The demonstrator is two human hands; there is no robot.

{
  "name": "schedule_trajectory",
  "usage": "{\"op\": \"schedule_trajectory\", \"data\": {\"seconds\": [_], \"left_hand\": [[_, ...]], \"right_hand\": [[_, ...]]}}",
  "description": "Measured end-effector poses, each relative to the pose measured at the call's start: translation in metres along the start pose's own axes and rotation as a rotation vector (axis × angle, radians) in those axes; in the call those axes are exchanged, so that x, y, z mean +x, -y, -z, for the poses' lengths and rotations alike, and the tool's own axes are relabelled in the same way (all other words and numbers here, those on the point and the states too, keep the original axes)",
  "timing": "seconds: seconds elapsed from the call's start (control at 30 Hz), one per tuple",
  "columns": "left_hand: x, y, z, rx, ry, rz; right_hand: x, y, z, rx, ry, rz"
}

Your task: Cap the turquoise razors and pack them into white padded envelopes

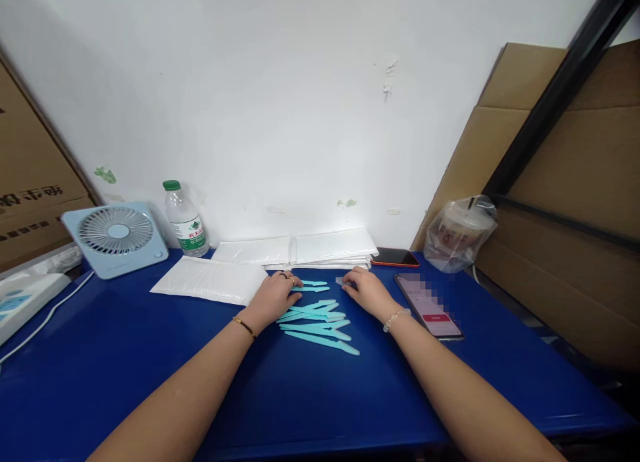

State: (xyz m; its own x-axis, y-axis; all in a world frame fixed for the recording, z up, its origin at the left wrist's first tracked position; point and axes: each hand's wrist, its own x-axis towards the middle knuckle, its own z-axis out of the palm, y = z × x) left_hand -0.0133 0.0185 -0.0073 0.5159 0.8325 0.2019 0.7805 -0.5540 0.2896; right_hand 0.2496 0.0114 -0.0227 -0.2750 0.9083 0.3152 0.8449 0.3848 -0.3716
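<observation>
Several slim teal plastic sticks (315, 325) lie in a loose pile on the blue table (125, 375), between my two hands. My left hand (275, 297) rests palm down at the pile's left end, fingers curled over the ends of two upper sticks (313, 286). It wears rings, with a thin bracelet at the wrist. My right hand (364, 289) lies just right of the pile, its fingers pinched on a small clear piece (341, 281) that I cannot make out. A bead bracelet sits on that wrist.
White padded envelopes (210, 279) and a stack of white bags (320, 247) lie behind the hands. A phone (430, 307) and a second phone (396, 257) sit to the right, near a bagged drink cup (459, 232). A fan (116, 238), water bottle (186, 219) and cardboard boxes stand around.
</observation>
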Motion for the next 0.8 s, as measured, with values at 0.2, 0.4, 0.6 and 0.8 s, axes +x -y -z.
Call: {"op": "schedule_trajectory", "data": {"seconds": [0.2,0.4,0.6,0.8], "left_hand": [[0.000,-0.001,-0.001,0.041,0.042,0.000],[-0.002,0.000,-0.002,-0.037,0.058,0.023],[-0.001,-0.001,-0.001,-0.139,0.097,0.062],[0.000,0.001,-0.004,-0.194,0.097,0.083]], "right_hand": [[-0.004,0.017,-0.003,-0.235,0.015,0.042],[-0.007,0.016,0.005,0.209,0.007,-0.050],[-0.008,0.011,0.005,0.597,0.117,-0.147],[-0.006,0.016,0.000,0.662,0.085,-0.121]]}}
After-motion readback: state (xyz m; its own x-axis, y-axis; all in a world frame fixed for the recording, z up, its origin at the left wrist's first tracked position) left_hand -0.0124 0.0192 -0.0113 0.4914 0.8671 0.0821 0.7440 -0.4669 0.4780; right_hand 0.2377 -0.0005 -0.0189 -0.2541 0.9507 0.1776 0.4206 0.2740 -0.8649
